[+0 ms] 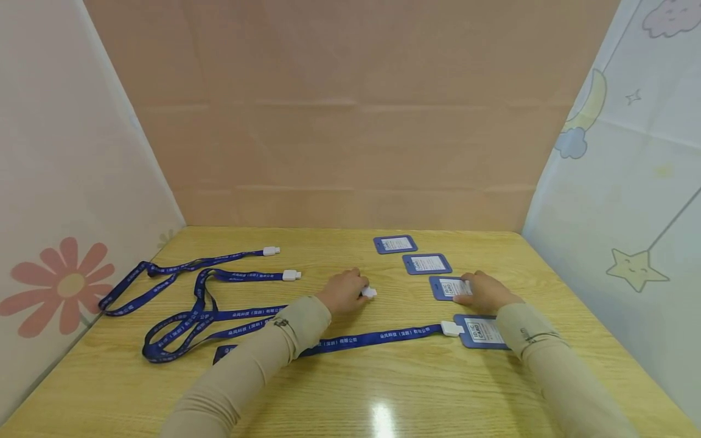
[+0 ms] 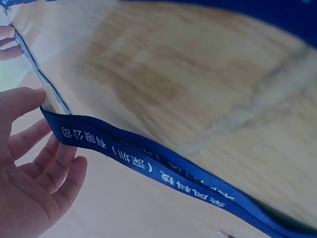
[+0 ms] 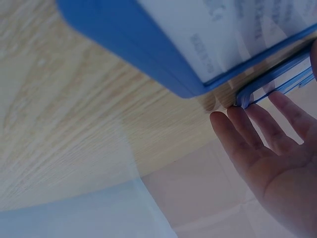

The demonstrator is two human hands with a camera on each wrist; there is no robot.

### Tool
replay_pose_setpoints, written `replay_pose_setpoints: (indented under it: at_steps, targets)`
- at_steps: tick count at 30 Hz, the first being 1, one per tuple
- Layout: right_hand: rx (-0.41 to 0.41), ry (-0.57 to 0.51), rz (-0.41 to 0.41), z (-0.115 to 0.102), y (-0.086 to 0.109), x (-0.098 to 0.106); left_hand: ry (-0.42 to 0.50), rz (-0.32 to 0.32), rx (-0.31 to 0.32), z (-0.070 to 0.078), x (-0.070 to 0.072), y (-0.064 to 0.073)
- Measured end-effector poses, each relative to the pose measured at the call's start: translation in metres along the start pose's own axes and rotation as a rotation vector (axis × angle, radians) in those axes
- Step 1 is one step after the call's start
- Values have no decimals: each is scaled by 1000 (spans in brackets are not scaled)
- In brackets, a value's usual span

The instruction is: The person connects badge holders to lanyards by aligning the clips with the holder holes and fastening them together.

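My left hand [image 1: 344,291] pinches a blue lanyard [image 2: 148,163] at its white plastic clip [image 1: 369,292], whose tip pokes out past the fingers. White lettering runs along the strap. To the right, my right hand [image 1: 486,292] grips a blue ID card holder [image 1: 442,288] across its width, fingers at the far edge and thumb at the near one. The hand covers that holder's right part. Under the right forearm lies another card holder [image 1: 482,332]; the white clip [image 1: 451,329] of a second lanyard meets its left edge, and the sleeve hides its right end.
Two more card holders [image 1: 427,264] [image 1: 395,244] lie further back in a slanting row. On the left, two lanyards rest with their white clips [image 1: 292,275] [image 1: 271,250] pointing right. The wooden table [image 1: 339,401] is bounded by a brown back wall [image 1: 350,152] and pale printed side sheets.
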State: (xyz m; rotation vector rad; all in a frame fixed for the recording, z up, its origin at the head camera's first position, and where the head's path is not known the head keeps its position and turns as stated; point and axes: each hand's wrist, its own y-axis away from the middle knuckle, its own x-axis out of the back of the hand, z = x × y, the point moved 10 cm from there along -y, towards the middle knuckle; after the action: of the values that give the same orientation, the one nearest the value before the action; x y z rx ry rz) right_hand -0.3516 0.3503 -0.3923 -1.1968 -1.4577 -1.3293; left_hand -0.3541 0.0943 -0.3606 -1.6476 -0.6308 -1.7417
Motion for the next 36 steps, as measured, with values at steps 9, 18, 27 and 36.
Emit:
replay_pose_setpoints:
  at_steps: [9, 18, 27, 36]
  targets:
    - [1, -3, 7, 0, 1, -1, -9, 0, 3, 4, -2, -2]
    - [9, -7, 15, -3, 3, 2, -21, -2, 5, 6, -5, -5]
    - [11, -12, 23, -3, 3, 3, -48, -18, 6, 9, -9, -11]
    - [8, -25, 18, -3, 3, 2, -74, -33, -3, 14, -11, -15]
